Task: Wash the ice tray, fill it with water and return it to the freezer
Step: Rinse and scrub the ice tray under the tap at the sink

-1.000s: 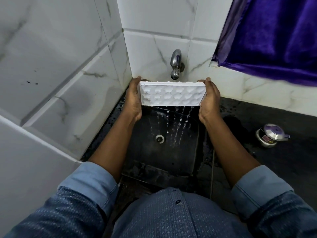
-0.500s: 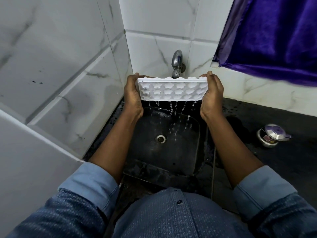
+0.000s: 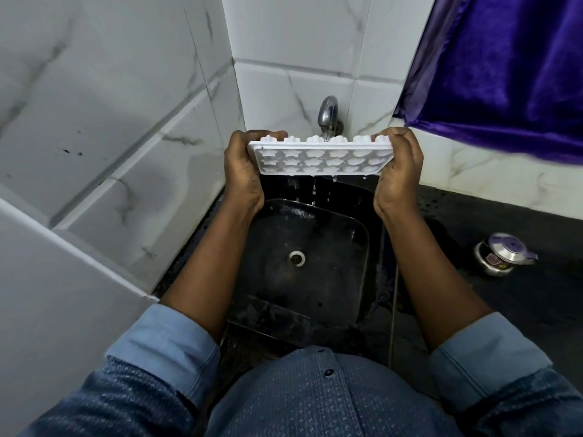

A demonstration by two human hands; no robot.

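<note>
The ice tray (image 3: 321, 159) rose from just under the tap (image 3: 328, 116) until its far edge covered the tip of the spout. The left grip (image 3: 243, 171) and the right grip (image 3: 397, 175), one on each short end, rose with it. The tray's tilt shifted as well, and a row of moulded bumps came into view along its far edge, where a second ago only the flat rim had shown. The many streams of water that had poured from its near edge into the sink (image 3: 315, 279) thinned to a few drops (image 3: 314, 187).
</note>
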